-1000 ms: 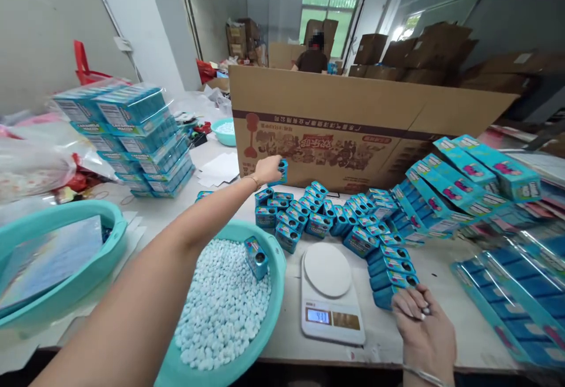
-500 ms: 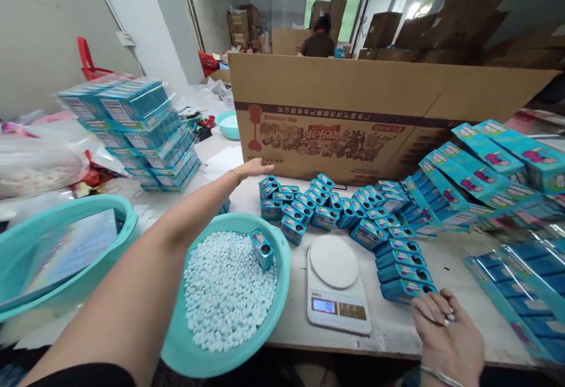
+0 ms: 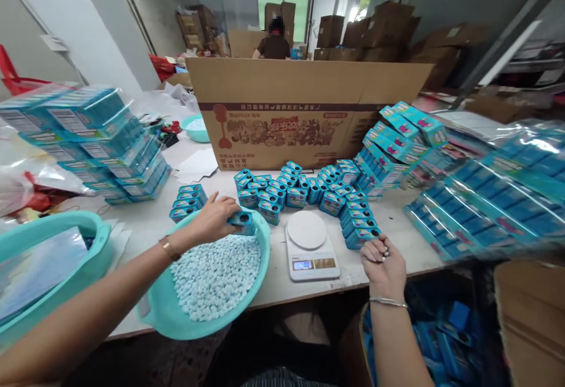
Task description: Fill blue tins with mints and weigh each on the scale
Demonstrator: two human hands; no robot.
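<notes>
My left hand [image 3: 217,217] reaches over the teal basin [image 3: 263,257] and grips a small blue box [image 3: 242,223] above the pale candies [image 3: 214,275]. My right hand [image 3: 383,260] is closed, with small pale candies between its fingers, beside the nearest box of a row of small blue boxes [image 3: 362,235]. Between the hands stands a white scale [image 3: 306,231]; its display appears to read zero. More small boxes with round dark openings [image 3: 295,196] stand behind it. Four-sided blue boxes [image 3: 188,200] also form a short row behind the basin, at the left.
A large cardboard carton [image 3: 304,90] stands across the back. Wrapped blue packs are stacked at left [image 3: 110,140] and right [image 3: 477,193]. Another teal basin [image 3: 99,246] holds flat sheets. At lower right, an open carton [image 3: 529,310] stands beside many blue boxes. A person [image 3: 274,44] is beyond.
My left hand has come back from beyond the basin and taken hold of the box that lay on the candies. The view has shifted right, showing more of the right side.
</notes>
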